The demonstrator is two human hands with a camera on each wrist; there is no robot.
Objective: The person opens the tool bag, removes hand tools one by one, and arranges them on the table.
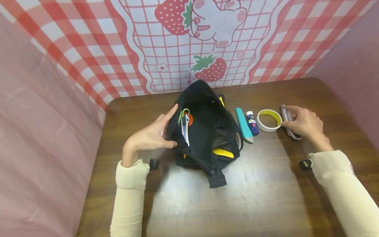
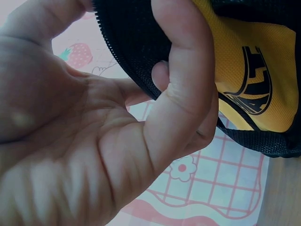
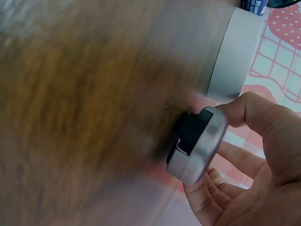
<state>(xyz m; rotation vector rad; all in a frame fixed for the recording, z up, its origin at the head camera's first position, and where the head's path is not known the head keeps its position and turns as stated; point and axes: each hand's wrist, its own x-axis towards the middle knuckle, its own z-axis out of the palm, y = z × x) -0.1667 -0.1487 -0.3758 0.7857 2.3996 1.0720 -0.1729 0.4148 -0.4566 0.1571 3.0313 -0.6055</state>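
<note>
A black bag with yellow panels [image 1: 204, 131] stands unzipped on the table, its mouth spread wide. My left hand [image 1: 152, 133] grips the left rim, thumb at the front and fingers at the back; the zipper teeth [image 2: 112, 44] run beside them in the left wrist view. Inside lies a small silver utility knife [image 1: 185, 128] with a black slider, beside a green loop-shaped item and an orange round piece, both partly hidden. At the far right, my right hand [image 1: 306, 123] pinches a larger silver-grey utility knife [image 1: 288, 120] with a ridged edge; its rounded end [image 3: 200, 146] has a black insert.
Between the bag and my right hand lie a teal tool with a pale tip [image 1: 244, 125], a dark blue glue stick [image 1: 252, 123] and a white tape roll [image 1: 267, 128]. A strawberry-patterned cloth [image 1: 177, 59] rises behind the wooden table [image 1: 237, 204]; pink curtains hang at both sides.
</note>
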